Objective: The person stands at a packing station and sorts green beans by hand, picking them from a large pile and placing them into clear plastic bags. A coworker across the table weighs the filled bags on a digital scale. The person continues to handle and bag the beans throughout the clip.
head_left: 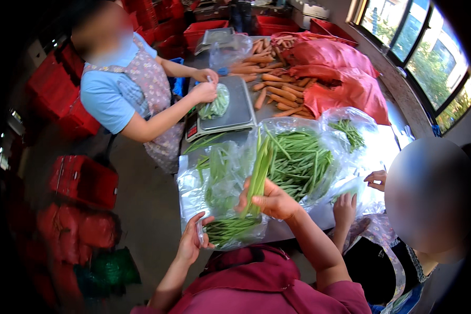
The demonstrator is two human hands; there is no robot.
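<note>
In my right hand (277, 201) is an upright bundle of long green beans (260, 170), gripped near its lower end above the table. My left hand (191, 239) is lower and to the left, fingers curled at the edge of a clear plastic bag (248, 238). Green beans (227, 229) lie inside that bag, close to my body. Just beyond my right hand, a large open plastic bag holds a big heap of green beans (301, 162). More beans in clear plastic (222, 180) lie to the left of the bundle.
Across the table, a co-worker handles a bagged green vegetable (214, 103) over a scale (238, 107). Another person's hands (345, 209) work at the right. Carrots (285, 94) and red sacks (329, 57) fill the back. A red crate (83, 180) stands on the floor at left.
</note>
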